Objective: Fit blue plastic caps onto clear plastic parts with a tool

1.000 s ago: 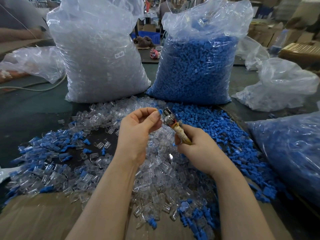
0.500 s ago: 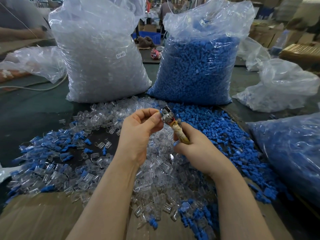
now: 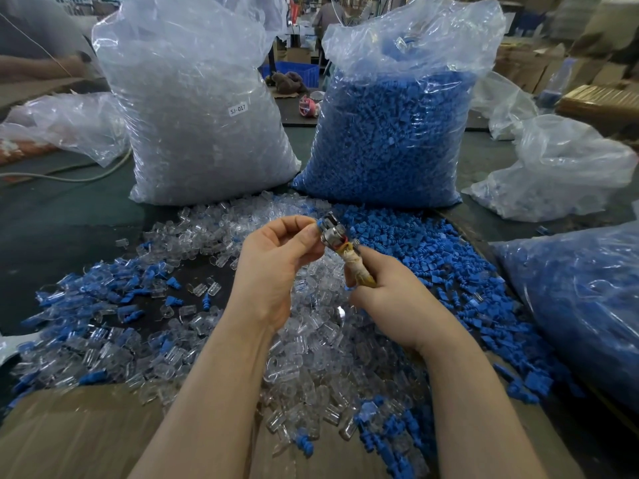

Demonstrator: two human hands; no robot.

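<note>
Head view: the person is working mid-fit, both hands raised over the heap. The right hand (image 3: 390, 299) is gripping the tool (image 3: 340, 248) by its wrapped handle, metal head pointing up and left. The left hand (image 3: 276, 257) is pinching a blue cap (image 3: 317, 227) at thumb and fingertip, pressing it against the tool's head; whether a clear part is already seated there I cannot tell. By my reading, the next move is calling for a firm, square push so the cap is seating straight. Loose clear parts (image 3: 311, 340) are lying directly beneath the hands, loose blue caps (image 3: 425, 243) just right of them, assembled pieces (image 3: 103, 299) spreading left.
</note>
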